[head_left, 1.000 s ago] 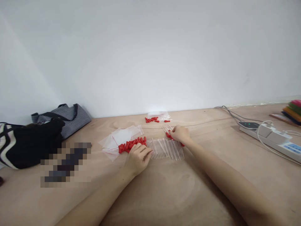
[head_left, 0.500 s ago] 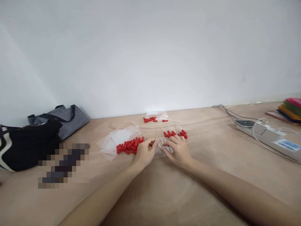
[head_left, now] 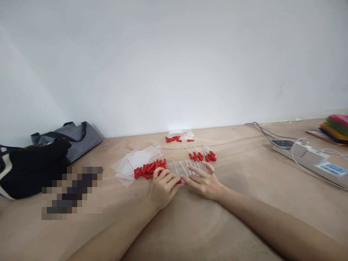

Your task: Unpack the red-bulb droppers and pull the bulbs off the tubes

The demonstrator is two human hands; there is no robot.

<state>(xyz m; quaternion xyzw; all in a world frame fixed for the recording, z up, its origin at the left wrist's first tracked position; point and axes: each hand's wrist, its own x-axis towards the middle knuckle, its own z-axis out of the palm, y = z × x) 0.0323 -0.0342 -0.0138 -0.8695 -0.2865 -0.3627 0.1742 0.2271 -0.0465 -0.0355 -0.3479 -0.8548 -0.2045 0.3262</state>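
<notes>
My left hand (head_left: 164, 185) is closed, with a red rubber bulb (head_left: 178, 181) at its fingertips. Just beside it, my right hand (head_left: 205, 183) has its thumb and fingertips at what seems to be a clear glass dropper tube, mostly hidden by the fingers. Beyond both hands lies a row of clear glass tubes (head_left: 174, 168), partly covered by my right fingers. A heap of loose red bulbs (head_left: 148, 169) sits left of the row. Behind the right hand rest several droppers (head_left: 196, 156) fitted with red bulbs, and a second group (head_left: 210, 156) beside them.
Clear zip bags (head_left: 138, 158) lie under and behind the bulb heap. Farther back are another plastic bag (head_left: 181, 133) and a few bulbs (head_left: 173, 139). Bags (head_left: 84, 139) stand left; a power strip (head_left: 312, 161) with cables and coloured packets (head_left: 337, 127) are right.
Both hands have come nearer to me, uncovering more of the glass tube row. A red bulb now shows at the left fingertips, where a thin upright tube was before.
</notes>
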